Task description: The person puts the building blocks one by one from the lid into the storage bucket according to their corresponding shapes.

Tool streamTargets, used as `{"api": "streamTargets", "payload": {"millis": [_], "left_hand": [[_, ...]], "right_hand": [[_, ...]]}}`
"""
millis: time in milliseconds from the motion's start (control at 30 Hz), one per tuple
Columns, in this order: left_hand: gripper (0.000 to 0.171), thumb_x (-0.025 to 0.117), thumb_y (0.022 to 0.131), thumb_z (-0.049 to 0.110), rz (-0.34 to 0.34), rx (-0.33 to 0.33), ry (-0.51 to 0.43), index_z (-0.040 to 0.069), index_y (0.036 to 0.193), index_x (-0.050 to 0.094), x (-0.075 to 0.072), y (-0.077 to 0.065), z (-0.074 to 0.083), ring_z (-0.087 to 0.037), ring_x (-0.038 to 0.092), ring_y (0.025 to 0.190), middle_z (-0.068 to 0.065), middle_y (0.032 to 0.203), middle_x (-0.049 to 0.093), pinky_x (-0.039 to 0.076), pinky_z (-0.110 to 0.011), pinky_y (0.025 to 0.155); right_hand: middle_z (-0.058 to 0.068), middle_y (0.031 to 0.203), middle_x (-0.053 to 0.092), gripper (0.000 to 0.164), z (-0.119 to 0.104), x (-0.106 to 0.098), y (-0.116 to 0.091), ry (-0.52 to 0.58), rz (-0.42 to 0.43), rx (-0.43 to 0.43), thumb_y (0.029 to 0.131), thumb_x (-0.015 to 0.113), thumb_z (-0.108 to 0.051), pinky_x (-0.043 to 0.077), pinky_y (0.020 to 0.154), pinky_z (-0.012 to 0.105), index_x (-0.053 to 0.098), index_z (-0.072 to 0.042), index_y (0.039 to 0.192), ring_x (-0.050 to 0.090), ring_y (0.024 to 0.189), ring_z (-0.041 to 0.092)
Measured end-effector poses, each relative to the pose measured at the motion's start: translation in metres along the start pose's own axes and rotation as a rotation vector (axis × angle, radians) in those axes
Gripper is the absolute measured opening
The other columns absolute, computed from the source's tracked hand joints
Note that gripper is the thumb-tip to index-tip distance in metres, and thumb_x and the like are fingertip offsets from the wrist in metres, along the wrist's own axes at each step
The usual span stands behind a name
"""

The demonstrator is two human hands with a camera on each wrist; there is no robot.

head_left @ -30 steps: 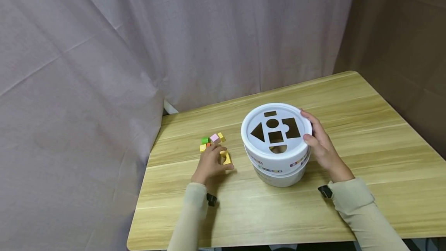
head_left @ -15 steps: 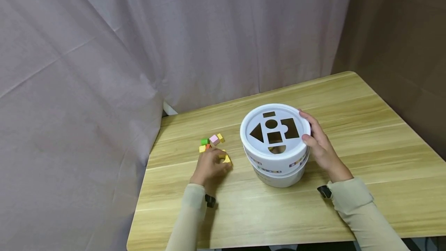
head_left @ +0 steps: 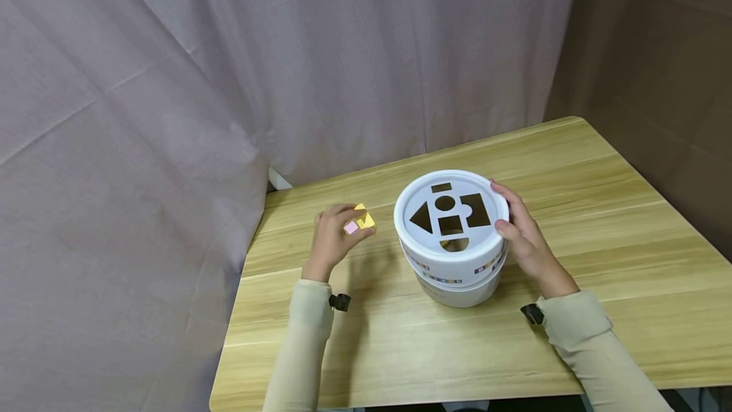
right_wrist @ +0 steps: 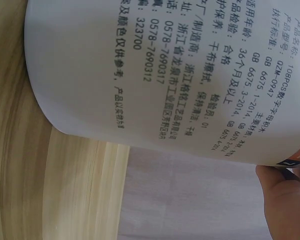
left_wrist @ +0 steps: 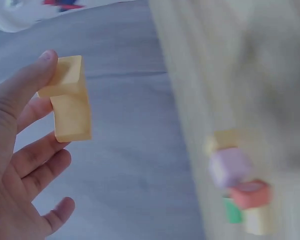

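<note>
The right hand [head_left: 528, 240], right of centre in the head view, has bent fingers around the rim of the white round bucket [head_left: 456, 270], whose white lid [head_left: 476, 239] has cut-out holes. An uneven pull there could tilt the bucket or loosen the lid. At centre, above the wooden desk [head_left: 423, 361], the left hand [head_left: 330, 237] pinches a yellow notched block [left_wrist: 72, 112]; its little finger stands apart. This fingertip hold is perhaps weak: a bump against the bucket could turn the block or drop it. Farther, lower right in the left wrist view, small coloured blocks [left_wrist: 231, 167] lie blurred; a falling piece could scatter them.
</note>
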State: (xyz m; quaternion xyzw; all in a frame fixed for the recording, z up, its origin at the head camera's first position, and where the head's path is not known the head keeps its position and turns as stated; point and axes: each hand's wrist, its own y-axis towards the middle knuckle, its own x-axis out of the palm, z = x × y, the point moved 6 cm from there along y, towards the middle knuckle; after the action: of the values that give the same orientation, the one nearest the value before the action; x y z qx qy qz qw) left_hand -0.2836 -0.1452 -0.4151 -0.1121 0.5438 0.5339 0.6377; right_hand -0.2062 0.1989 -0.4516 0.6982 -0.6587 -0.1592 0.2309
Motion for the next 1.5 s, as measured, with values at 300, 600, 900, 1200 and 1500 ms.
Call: {"api": "streamTargets", "payload": {"millis": [300, 600, 900, 1200, 1500], "left_hand": [[0.047, 0.092, 0.083, 0.034, 0.07, 0.038, -0.045, 0.012, 0.122, 0.08, -0.027, 0.035, 0.043, -0.03, 0.062, 0.127, -0.011, 0.132, 0.073, 0.036, -0.055, 0.103], [0.047, 0.089, 0.085, 0.042, 0.014, 0.086, 0.082, 0.011, 0.118, 0.08, -0.026, 0.058, 0.07, -0.029, 0.062, 0.121, -0.012, 0.13, 0.072, 0.039, -0.053, 0.101], [0.045, 0.088, 0.087, 0.044, 0.061, 0.136, 0.137, 0.011, 0.116, 0.081, -0.032, 0.066, 0.081, -0.026, 0.061, 0.119, -0.01, 0.129, 0.072, 0.038, -0.049, 0.099], [0.048, 0.092, 0.082, 0.039, 0.083, 0.231, 0.037, 0.008, 0.116, 0.081, -0.029, 0.076, 0.111, -0.028, 0.063, 0.117, -0.011, 0.129, 0.074, 0.04, -0.049, 0.097], [0.048, 0.09, 0.083, 0.043, 0.017, 0.256, 0.039, 0.013, 0.12, 0.08, -0.018, 0.077, 0.128, -0.02, 0.061, 0.118, -0.005, 0.134, 0.072, 0.038, -0.046, 0.097]], "right_hand": [[0.008, 0.167, 0.036, 0.065, 0.002, 0.0, 0.001, -0.017, 0.022, 0.021, 0.097, 0.047, -0.002, 0.031, 0.116, 0.017, 0.036, -0.002, 0.161, 0.039, 0.146, 0.012], [0.006, 0.166, 0.036, 0.065, 0.004, 0.001, 0.001, -0.002, 0.027, 0.02, 0.097, 0.046, -0.002, 0.032, 0.115, 0.017, 0.036, -0.002, 0.161, 0.039, 0.146, 0.012], [0.005, 0.165, 0.037, 0.064, 0.005, 0.003, 0.003, -0.013, 0.024, 0.019, 0.098, 0.046, -0.002, 0.031, 0.116, 0.017, 0.036, -0.002, 0.161, 0.039, 0.146, 0.012], [0.007, 0.166, 0.036, 0.064, 0.008, 0.005, 0.003, -0.012, 0.019, 0.008, 0.097, 0.045, 0.0, 0.032, 0.116, 0.017, 0.035, 0.001, 0.161, 0.04, 0.146, 0.01], [0.016, 0.167, 0.033, 0.064, 0.01, 0.008, 0.005, -0.024, 0.016, 0.016, 0.098, 0.046, -0.002, 0.03, 0.116, 0.017, 0.035, 0.0, 0.161, 0.038, 0.147, 0.011]]}}
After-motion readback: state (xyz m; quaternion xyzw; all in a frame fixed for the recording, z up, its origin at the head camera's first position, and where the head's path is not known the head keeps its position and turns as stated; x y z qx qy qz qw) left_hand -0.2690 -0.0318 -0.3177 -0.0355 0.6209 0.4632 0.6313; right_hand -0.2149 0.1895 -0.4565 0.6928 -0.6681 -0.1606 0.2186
